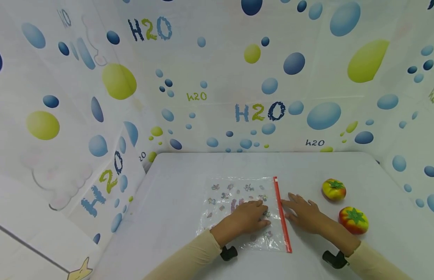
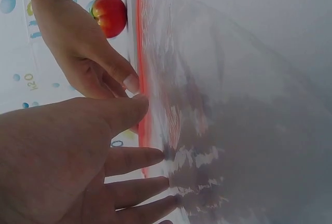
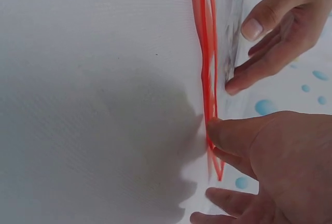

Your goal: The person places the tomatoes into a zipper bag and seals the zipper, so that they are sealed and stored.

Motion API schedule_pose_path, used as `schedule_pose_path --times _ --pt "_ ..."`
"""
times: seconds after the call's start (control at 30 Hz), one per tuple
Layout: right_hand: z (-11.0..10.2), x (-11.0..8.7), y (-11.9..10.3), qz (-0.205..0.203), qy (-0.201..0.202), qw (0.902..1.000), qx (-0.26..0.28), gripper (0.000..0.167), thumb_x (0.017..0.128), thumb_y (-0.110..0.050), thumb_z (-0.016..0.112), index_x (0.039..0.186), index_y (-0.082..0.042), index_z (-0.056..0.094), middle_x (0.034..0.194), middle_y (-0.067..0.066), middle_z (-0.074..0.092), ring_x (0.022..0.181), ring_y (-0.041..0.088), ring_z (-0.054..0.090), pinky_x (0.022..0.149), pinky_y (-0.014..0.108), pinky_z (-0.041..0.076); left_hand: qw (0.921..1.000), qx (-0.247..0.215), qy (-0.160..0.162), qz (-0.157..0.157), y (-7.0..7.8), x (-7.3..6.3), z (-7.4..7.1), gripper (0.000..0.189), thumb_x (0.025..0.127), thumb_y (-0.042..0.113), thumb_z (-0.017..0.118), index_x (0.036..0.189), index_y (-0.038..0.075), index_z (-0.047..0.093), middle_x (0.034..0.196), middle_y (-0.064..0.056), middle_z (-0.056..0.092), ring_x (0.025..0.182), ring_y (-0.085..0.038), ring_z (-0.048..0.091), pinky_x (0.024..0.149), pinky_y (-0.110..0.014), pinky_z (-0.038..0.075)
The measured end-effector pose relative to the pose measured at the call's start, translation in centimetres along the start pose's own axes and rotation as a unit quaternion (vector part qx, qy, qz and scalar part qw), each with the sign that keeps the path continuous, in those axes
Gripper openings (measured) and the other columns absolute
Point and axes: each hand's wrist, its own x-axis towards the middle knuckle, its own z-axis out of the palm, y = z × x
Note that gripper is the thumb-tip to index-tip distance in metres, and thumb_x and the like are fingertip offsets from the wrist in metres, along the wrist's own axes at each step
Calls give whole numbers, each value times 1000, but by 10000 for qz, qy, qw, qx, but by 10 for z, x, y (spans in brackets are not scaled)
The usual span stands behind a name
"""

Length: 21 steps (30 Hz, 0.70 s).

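Observation:
A clear plastic zip bag (image 1: 260, 244) with small printed figures lies flat on the white table, its red zip strip (image 1: 282, 217) on the right side. My left hand (image 1: 245, 218) rests on the bag's upper face with fairly straight fingers. In the left wrist view its thumb (image 2: 137, 110) reaches the red strip. At the strip's outer side is my right hand (image 1: 304, 214). Its thumb and forefinger pinch the red edge in the right wrist view, where the strip's two red lines stand apart. The other right fingers (image 3: 228, 199) are spread over the table.
Two red-and-yellow tomato-like fruits with green leafy tops sit right of the bag: one farther back (image 1: 334, 189), the other (image 1: 353, 220) close beside my right forearm. Patterned white sheeting (image 1: 224, 58) rises behind the table (image 1: 175, 194) and along its sides.

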Motion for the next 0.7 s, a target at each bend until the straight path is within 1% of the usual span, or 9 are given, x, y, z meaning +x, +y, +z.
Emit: schedule_pose_path --times 0.13,0.2,0.33,0.4,0.5,0.6,0.7 --pt "3 3 1 -108 165 9998 25 55 95 -31 78 145 -14 64 158 26 48 143 56 44 105 79 38 9999 98 8 20 0 0 0 53 103 50 64 148 21 61 157 0 56 145 -18 53 116 -36 45" --pt "4 4 1 -89 198 9997 105 56 93 -31 79 144 -13 65 158 26 48 144 56 43 105 79 38 9999 154 51 34 0 1 1 52 104 50 63 147 20 62 156 0 57 144 -18 53 116 -36 45" --pt "6 6 1 -44 183 9996 221 57 92 -31 80 143 -11 65 158 28 47 143 58 42 104 79 38 9996 189 182 -57 3 5 2 51 103 53 64 141 19 65 148 1 62 137 -19 59 111 -36 49" --pt "6 8 0 -30 192 9996 227 57 92 -31 81 142 -9 66 157 29 48 143 58 43 103 79 39 9994 213 233 -166 6 9 2 56 101 58 64 139 17 65 143 0 64 131 -20 61 107 -36 52" --pt "7 9 -1 -29 236 9996 159 58 91 -32 83 140 -8 66 155 30 49 142 58 44 102 79 40 9983 343 294 -364 13 16 0 70 96 69 63 139 13 65 137 -3 65 127 -21 62 105 -36 53" --pt "7 10 -2 24 252 9996 137 58 89 -31 84 139 -8 67 154 31 50 141 59 44 101 80 40 9965 506 337 -568 20 20 0 83 92 79 59 140 11 63 136 -5 64 127 -22 61 106 -37 52" --pt "7 12 -2 79 229 9996 161 58 88 -29 86 138 -8 67 154 32 50 141 59 44 101 81 39 9944 686 324 -730 25 22 0 91 88 86 55 138 11 63 135 -4 64 125 -21 60 105 -38 51"
